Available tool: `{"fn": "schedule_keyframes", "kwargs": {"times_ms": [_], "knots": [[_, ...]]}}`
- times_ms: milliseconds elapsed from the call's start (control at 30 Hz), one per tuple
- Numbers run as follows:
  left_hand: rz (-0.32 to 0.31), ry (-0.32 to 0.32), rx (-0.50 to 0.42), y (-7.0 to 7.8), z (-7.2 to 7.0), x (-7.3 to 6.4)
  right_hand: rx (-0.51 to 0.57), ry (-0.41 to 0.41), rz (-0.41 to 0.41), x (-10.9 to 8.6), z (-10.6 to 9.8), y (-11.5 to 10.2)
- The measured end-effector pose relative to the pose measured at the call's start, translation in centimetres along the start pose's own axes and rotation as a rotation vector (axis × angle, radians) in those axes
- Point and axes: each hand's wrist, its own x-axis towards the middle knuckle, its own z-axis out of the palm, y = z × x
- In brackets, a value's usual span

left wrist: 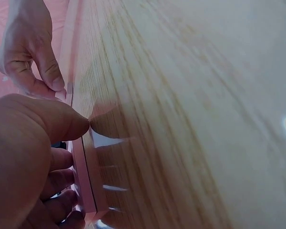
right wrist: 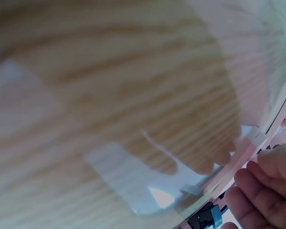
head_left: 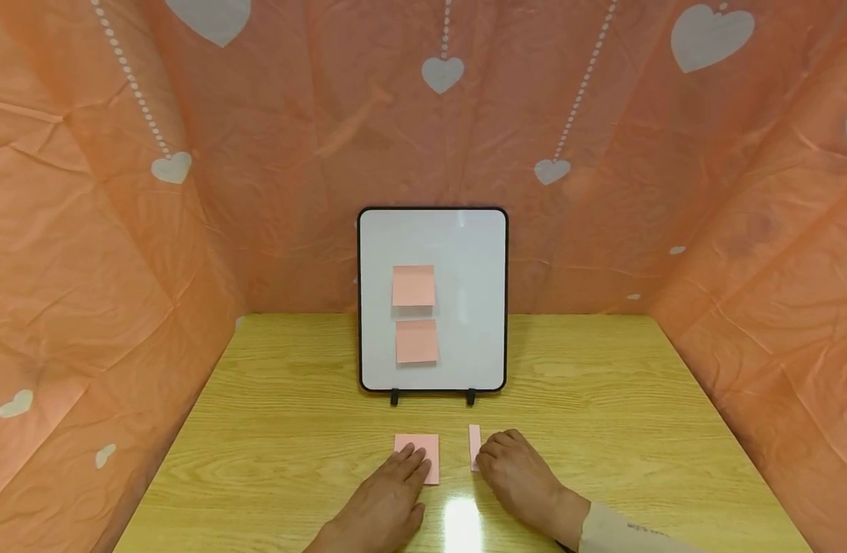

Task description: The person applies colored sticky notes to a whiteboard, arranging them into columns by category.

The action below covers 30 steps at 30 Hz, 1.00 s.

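Observation:
In the head view a square pink sticky-note pad [head_left: 432, 461] lies on the table, and my left hand [head_left: 387, 495] rests on it with fingers extended. The left wrist view shows the pad's edge [left wrist: 88, 186] under those fingers, with the thumb beside it. To the right lies a narrow pink strip of sticky notes [head_left: 474, 445]. My right hand [head_left: 523, 476] has its fingers curled at the strip's right edge. Its thumb and forefinger come together there in the left wrist view. Low in the right wrist view, the fingers [right wrist: 257, 195] bend close along the strip [right wrist: 229, 179].
A black-framed whiteboard [head_left: 468, 307] stands behind the hands on two small black feet [head_left: 471, 397]. Two pink sticky notes, an upper one [head_left: 413, 286] and a lower one [head_left: 417, 341], are on its left half. Orange cloth [head_left: 292, 230] with white hearts surrounds the wooden table [head_left: 257, 430].

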Motion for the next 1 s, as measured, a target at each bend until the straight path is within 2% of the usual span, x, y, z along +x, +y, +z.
{"fn": "schedule_keyframes", "kwargs": {"times_ms": [367, 667, 1000], "knots": [[-0.003, 0.015, 0.01, 0.1, 0.0, 0.0, -0.059, -0.036, 0.014, 0.7, 0.0, -0.2], [-0.01, 0.02, 0.001, 0.1, 0.0, -0.1, -0.112, -0.043, -0.01, 1.1, 0.1, -0.3], [-0.007, 0.03, 0.011, 0.2, 0.0, -0.1, -0.042, -0.062, -0.034, 0.7, -0.1, -0.3]]}}
